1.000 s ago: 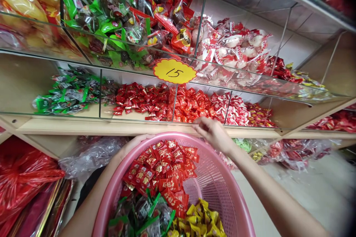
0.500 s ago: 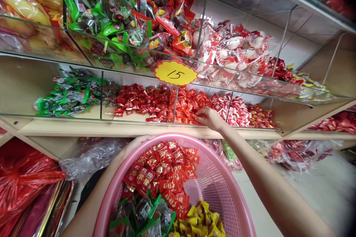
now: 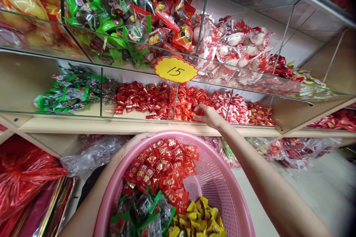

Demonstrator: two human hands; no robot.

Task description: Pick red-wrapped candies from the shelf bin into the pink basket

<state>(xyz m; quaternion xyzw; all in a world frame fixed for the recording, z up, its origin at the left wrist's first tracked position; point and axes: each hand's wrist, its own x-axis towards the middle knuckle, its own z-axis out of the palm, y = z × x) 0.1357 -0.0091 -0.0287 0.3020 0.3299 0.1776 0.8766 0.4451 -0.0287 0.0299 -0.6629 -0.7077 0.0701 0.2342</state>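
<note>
A pink plastic basket [image 3: 232, 189] is tilted toward the shelf, with my left hand [image 3: 136, 140] gripping its far left rim; some of those fingers are hidden. Inside lie red candy packets [image 3: 167, 163], green-and-clear wrapped packets [image 3: 144, 211] and yellow-wrapped candies [image 3: 198, 218]. Over the lower shelf's front edge, my right hand [image 3: 207, 114] reaches to a pile of bright red packets [image 3: 183, 98]. Its thumb and forefinger are apart, and no packet shows between them. The other fingers are partly hidden.
Glass dividers separate the bins, and a glass strip fronts the upper shelf [image 3: 239, 77]. A yellow price tag [image 3: 176, 69] reading 15 hangs above the reaching hand. Below the wooden ledge [image 3: 83, 124] lie clear plastic bags [image 3: 91, 153] and a red bag [image 3: 27, 177].
My right hand has shifted slightly left and up at the red packets, its thumb and forefinger a bit further apart. The basket and left hand have hardly moved.
</note>
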